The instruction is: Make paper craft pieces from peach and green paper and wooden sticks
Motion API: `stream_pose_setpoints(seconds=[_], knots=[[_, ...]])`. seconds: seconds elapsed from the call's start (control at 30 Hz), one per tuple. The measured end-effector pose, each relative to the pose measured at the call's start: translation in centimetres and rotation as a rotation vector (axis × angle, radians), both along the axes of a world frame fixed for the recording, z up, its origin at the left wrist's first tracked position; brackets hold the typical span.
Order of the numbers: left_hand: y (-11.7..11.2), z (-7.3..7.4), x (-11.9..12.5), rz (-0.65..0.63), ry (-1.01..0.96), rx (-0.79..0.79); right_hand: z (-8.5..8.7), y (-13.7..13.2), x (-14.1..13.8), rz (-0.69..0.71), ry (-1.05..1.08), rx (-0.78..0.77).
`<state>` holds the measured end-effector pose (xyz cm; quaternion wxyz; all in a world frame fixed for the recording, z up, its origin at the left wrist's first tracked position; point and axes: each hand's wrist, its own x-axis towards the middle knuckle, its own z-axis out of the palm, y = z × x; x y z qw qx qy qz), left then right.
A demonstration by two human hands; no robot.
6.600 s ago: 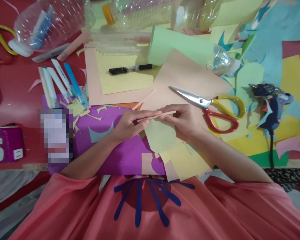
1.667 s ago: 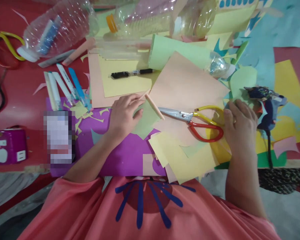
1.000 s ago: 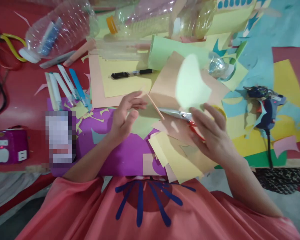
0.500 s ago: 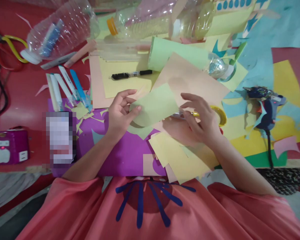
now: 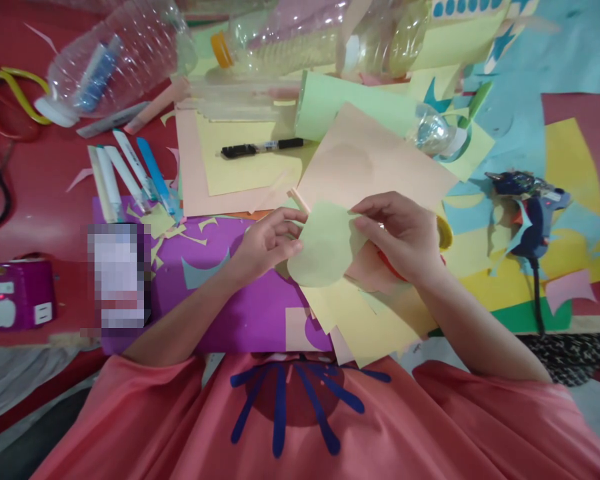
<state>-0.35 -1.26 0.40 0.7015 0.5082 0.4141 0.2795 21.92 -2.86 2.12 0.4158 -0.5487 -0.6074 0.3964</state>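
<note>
Head view: pale-green paper piece (image 5: pixel 325 250) at 9 o'clock of right hand (image 5: pixel 405 237), pinched between its thumb and fingers. Left hand (image 5: pixel 267 241) half-curled, thumb at paper's 9 o'clock edge; grip there cannot be told.

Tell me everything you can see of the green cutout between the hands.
The green cutout is a thin, pale green piece that looks like plain paper, with no visible marks. Its lower end is rounded. One broad face is toward the camera. The right hand pinches its upper right; the left hand has its thumb at the left edge, though a firm grip there is unclear. In view, it overlaps the yellow paper below.
</note>
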Motion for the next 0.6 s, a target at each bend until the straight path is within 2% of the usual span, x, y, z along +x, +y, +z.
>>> stream_pose_setpoints(seconds=[0.13, 0.2, 0.27, 0.33, 0.47, 0.6], knots=[[0.0, 0.6, 0.1, -0.247, 0.067, -0.131, 0.9, -0.9, -0.6, 0.119, -0.086, 0.113], [-0.1, 0.6, 0.1, -0.309, 0.138, -0.145, 1.4, -1.4, -0.5, 0.185, -0.163, 0.181], [-0.3, 0.4, 0.0, -0.258, 0.168, -0.127, 1.6, -1.6, 0.2, 0.236, -0.283, 0.247], [-0.4, -0.1, -0.1, -0.137, 0.154, -0.085, 1.3, -1.7, 1.2, 0.253, -0.471, 0.296], [-0.4, -1.0, -0.1, 0.052, 0.136, -0.009, -0.2, -1.7, 3.7, 0.239, -0.816, 0.339], [-0.3, -1.4, -0.1, 0.043, 0.199, 0.01, -1.6, -1.5, 5.1, 0.198, -0.864, 0.365]])
